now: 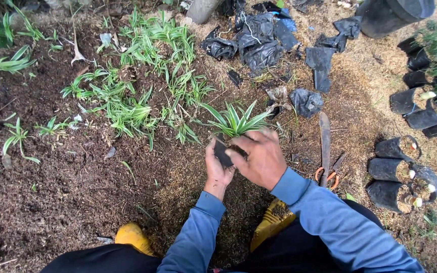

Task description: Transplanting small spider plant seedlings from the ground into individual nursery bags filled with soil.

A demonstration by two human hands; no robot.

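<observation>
A small striped green-and-white plant (235,120) sits in a black plastic nursery bag (222,151), held above the soil in front of me. My left hand (216,169) grips the bag from below and the left. My right hand (260,155) closes over the bag's top right, at the root ball, palm down. Both arms wear blue sleeves.
Several planted striped seedlings (127,108) stand in the dark soil at left. Torn black bags (261,43) lie ahead. Filled black bags (398,172) lie on their sides at right. Orange-handled shears (325,151) rest on the ground. My yellow boots (132,236) are below.
</observation>
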